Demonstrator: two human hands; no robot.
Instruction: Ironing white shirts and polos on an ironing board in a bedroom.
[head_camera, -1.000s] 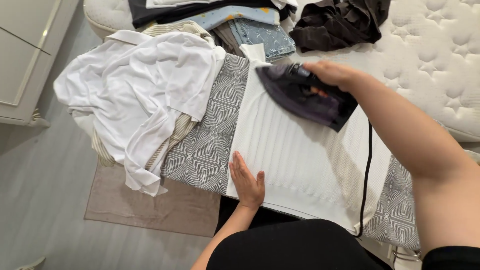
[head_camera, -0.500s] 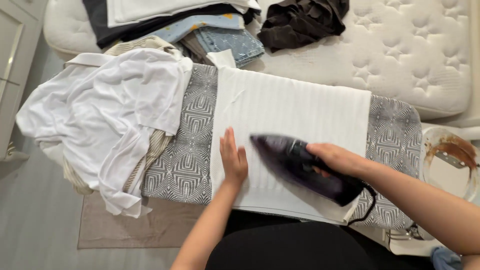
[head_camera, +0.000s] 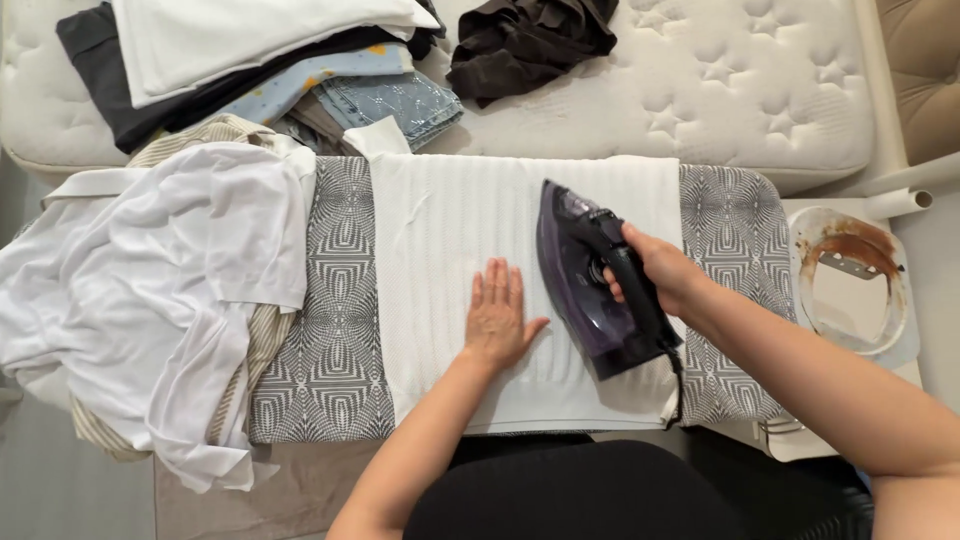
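Where the ironing board with its grey-and-white patterned cover (head_camera: 335, 300) juts out at the left, a loose heap of white garments (head_camera: 150, 280) hangs crumpled over its end, with a beige striped piece under it; these look unpressed. Behind them, on the quilted white mattress (head_camera: 760, 90), lies a stack of folded clothes (head_camera: 250, 60) in white, black, pale blue and denim, and a dark brown bundle (head_camera: 530, 40) lies farther along.

Across the middle of the board lies the white ribbed cloth (head_camera: 450, 250), spread flat from the far edge to the near edge. Its left part shows a faint crease or two near the top; the rest looks smooth and even, so I judge the pressing of this piece to be well along, with the heap at the left yet to be done.

The left hand (head_camera: 497, 318) lies palm down on the cloth near its front edge, fingers spread and flat, holding nothing, only pinning the fabric. Just to its right the dark purple steam iron (head_camera: 590, 280) sits sole-down on the cloth, nose pointing away from the person. The right hand (head_camera: 660, 270) is closed around the iron's handle in a full grip, and the black cord (head_camera: 680, 385) trails off the near edge.

At the far right, a white iron rest with brown scorch stains (head_camera: 850, 285) sticks out beyond the board.
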